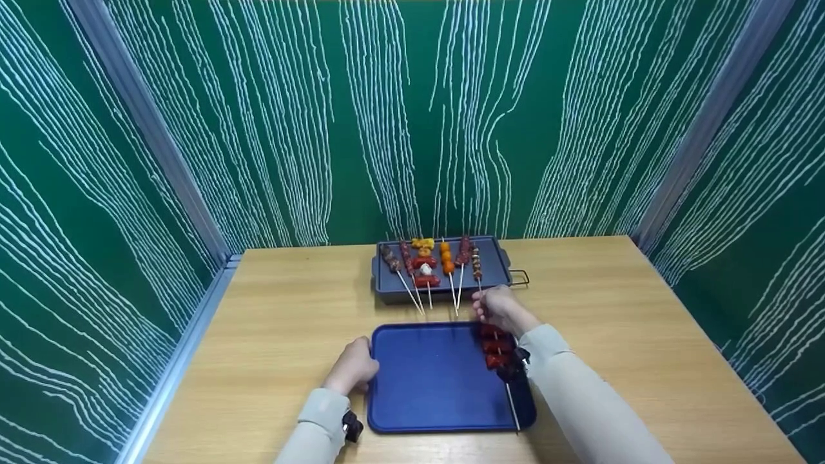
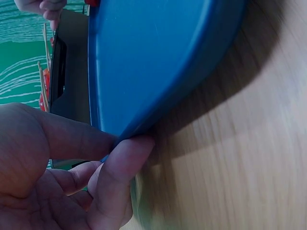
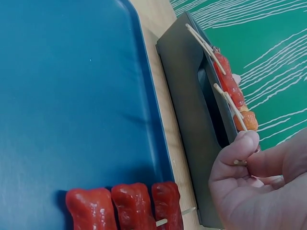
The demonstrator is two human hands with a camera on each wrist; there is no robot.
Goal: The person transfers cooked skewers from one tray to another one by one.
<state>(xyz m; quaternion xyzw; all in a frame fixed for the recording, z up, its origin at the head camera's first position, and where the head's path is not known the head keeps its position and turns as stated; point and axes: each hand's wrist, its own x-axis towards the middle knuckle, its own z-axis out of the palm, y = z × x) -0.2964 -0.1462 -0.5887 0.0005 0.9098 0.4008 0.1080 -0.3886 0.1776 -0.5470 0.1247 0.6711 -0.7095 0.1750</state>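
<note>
My left hand [image 1: 351, 367] pinches the left rim of a blue tray [image 1: 438, 380] between thumb and fingers; the left wrist view shows this grip closely. Beyond the tray, my right hand [image 1: 501, 306] is at the front right of a dark grill plate [image 1: 491, 258]. Its thumb and fingers pinch the stick [image 3: 240, 163] of the rightmost skewer [image 1: 476, 263], whose small browned pieces still lie over the plate. A skewer of glossy red pieces [image 3: 132, 206] rests along the tray's right side, partly hidden by my right forearm in the head view.
Several other skewers lie on the grill plate, among them orange balls [image 1: 446, 258] and a mixed red-and-yellow one [image 1: 425, 263], sticks jutting over the front edge. A wire handle [image 1: 519, 278] sticks out at its right. Green panels with white lines [image 1: 451, 116] surround the wooden table [image 1: 271, 322].
</note>
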